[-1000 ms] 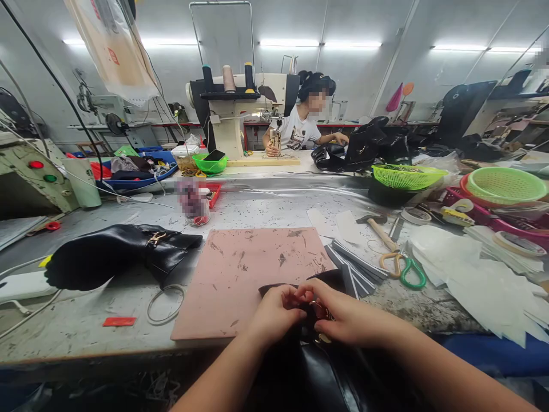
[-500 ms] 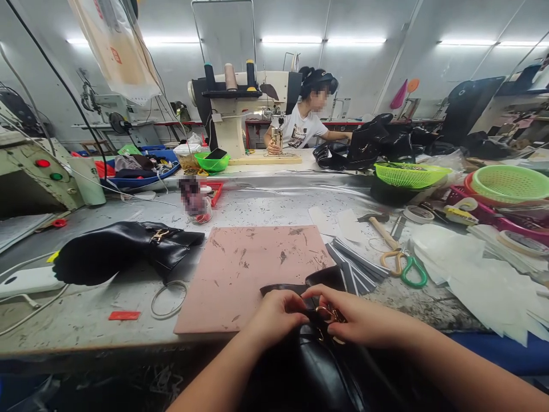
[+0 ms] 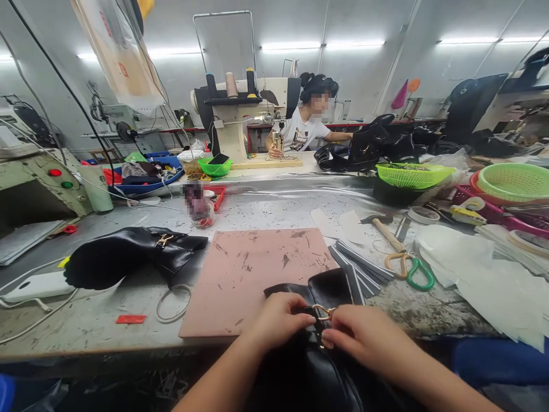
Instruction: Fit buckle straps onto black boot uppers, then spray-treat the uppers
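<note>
A black leather boot upper [image 3: 332, 286] lies over the near edge of the pink board, its lower part hanging toward me. At its strap, my left hand [image 3: 283, 320] pinches the short black strap [image 3: 309, 312] between thumb and forefinger. My right hand [image 3: 364, 332] is closed on the right side of the gold metal buckle [image 3: 321, 312], whose ring shows between both hands. The right fingertips partly hide the buckle and the leather under it. Another black boot upper [image 3: 111, 257], with a similar gold buckle [image 3: 163, 240] on its strap, lies on the table at left.
Under the work is a pink board [image 3: 257, 257]. Grey strips [image 3: 360, 263], scissors [image 3: 420, 274], a hammer [image 3: 388, 232] and white sheets [image 3: 489, 280] lie at right. A metal ring [image 3: 174, 303] and red piece [image 3: 131, 319] are at left. A co-worker [image 3: 300, 129] sits behind a sewing machine [image 3: 231, 126].
My right hand has turned and its fingers have curled in lower on the buckle, so the gold ring shows more plainly. My left hand keeps its pinch. The view has shifted slightly.
</note>
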Demonstrator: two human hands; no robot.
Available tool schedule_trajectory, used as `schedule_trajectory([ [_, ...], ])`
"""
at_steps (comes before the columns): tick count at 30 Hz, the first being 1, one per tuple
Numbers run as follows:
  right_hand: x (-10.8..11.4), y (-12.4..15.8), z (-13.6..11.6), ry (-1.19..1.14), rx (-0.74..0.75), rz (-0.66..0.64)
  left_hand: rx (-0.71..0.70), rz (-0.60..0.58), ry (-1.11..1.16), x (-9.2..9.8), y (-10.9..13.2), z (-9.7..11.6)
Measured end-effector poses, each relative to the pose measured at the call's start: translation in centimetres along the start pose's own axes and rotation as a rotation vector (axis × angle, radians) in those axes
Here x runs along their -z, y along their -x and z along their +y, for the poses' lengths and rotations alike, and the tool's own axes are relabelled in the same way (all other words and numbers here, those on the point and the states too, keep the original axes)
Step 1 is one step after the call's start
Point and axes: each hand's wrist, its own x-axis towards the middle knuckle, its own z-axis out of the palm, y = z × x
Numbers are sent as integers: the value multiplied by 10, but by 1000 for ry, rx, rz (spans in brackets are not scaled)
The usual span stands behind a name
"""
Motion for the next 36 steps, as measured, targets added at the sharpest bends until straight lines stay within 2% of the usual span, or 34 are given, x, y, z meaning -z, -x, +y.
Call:
schedule_trajectory([
  [2,-14,6,-4,-11,7,24,-10,15,-43,-3,3,2],
  [5,-32,10,-6,-152,60,115,-38,24,-145,-5,6,7],
  [8,-40,9,-3,-244,127,180,-38,54,-182,-10,6,9],
  [12,-43,8,2,-213,169,246,22,100,64,-18,2,2],
  [16,-46,10,5,-176,194,237,83,49,387,-21,-2,-6],
  [19,-45,13,5,-139,199,207,70,15,520,-19,-1,-8],
  [22,-38,12,5,-71,198,192,45,-29,548,-15,3,-4],
  [25,-27,7,4,-41,205,303,28,-15,427,-10,10,1],
  [28,-21,0,2,-76,305,435,8,54,267,-7,15,4],
  [32,-16,-2,-1,-100,366,535,30,22,320,-3,16,3],
  [34,-12,0,-3,-110,310,453,31,22,404,-2,15,3],
  [36,-8,4,-6,-102,228,261,23,51,466,-1,14,5],
])
